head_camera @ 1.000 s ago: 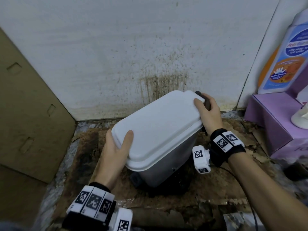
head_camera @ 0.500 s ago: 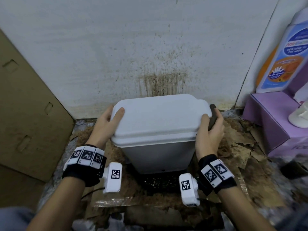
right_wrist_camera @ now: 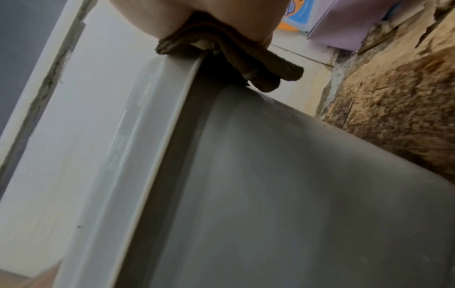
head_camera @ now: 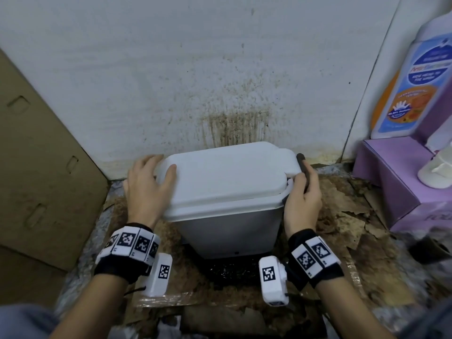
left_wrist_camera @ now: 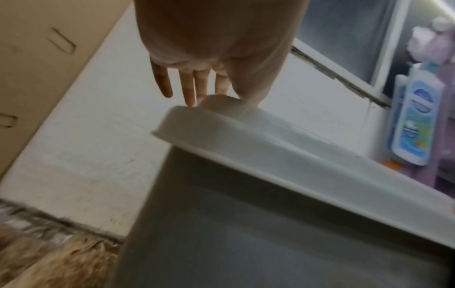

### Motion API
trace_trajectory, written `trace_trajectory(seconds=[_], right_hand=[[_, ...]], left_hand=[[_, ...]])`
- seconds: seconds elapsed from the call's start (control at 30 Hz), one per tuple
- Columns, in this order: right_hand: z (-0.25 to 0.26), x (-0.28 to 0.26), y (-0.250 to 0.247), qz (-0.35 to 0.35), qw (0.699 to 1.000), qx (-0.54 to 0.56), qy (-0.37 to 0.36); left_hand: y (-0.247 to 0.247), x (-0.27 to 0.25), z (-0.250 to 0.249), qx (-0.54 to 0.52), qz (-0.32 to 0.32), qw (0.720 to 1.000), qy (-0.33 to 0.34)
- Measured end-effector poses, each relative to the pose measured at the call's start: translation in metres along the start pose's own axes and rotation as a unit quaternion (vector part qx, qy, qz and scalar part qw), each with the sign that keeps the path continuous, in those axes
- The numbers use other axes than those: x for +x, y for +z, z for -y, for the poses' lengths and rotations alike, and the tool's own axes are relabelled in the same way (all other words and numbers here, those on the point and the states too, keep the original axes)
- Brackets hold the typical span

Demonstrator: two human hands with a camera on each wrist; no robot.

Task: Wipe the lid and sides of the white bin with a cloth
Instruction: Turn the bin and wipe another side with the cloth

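- Against the stained wall [head_camera: 171, 69], on brown torn cardboard [head_camera: 342, 209], stands one white bin [head_camera: 232, 228], upright with its lid [head_camera: 227, 177] closed; a second ago it was tilted and turned cornerwise, and half a second ago it already stood square.
- At the lid's left end, the left hand [head_camera: 146, 187] has slid up since the last frame: its fingers lie nearly straight and spread past the back corner, and the thumb rests flat on the lid top.
- At the lid's right rear corner, the right hand [head_camera: 303, 201] has its fingers curled round a dark brown cloth [right_wrist_camera: 246, 60], bunched against the rim as before.
- From the head view only one dark tip of the cloth shows above the hand; the right fingertips are hidden.
- Both wrist views are blurred, and the bin's base sits in shadow.
- Flat cardboard [head_camera: 36, 167] leans at the far left.
- One bottle [head_camera: 413, 86] and one purple box [head_camera: 391, 184] stand at the right, both cut off by the frame edge.
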State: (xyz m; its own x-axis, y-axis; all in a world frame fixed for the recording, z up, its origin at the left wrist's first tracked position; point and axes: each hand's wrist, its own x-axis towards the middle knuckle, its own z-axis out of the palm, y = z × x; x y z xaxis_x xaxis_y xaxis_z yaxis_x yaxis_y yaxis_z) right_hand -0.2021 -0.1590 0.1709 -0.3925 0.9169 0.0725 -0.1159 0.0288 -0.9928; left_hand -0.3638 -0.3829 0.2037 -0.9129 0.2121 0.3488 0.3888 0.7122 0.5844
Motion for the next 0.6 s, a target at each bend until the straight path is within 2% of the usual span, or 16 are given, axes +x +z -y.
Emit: trace_trajectory(seconds=[0.07,0.2,0.37,0.47,0.6], right_hand=[[0.005,-0.008,0.004,0.012,1.0,0.002,-0.013],[0.02,-0.021,0.014,0.066,0.998,0.012,-0.022],[0.035,-0.04,0.032,0.119,0.992,0.022,-0.033],[0.041,-0.047,0.04,0.161,0.986,0.028,-0.037],[0.043,-0.045,0.048,0.214,0.975,0.053,-0.014]], left_hand=[[-0.002,-0.005,-0.017,-0.009,-0.007,0.999,0.047],[-0.001,-0.013,-0.052,-0.054,0.025,0.991,0.116],[-0.001,-0.015,-0.089,-0.071,0.102,0.981,0.15],[-0.001,-0.013,-0.089,-0.063,0.129,0.977,0.161],[-0.005,-0.007,-0.07,0.019,0.148,0.973,0.179]])
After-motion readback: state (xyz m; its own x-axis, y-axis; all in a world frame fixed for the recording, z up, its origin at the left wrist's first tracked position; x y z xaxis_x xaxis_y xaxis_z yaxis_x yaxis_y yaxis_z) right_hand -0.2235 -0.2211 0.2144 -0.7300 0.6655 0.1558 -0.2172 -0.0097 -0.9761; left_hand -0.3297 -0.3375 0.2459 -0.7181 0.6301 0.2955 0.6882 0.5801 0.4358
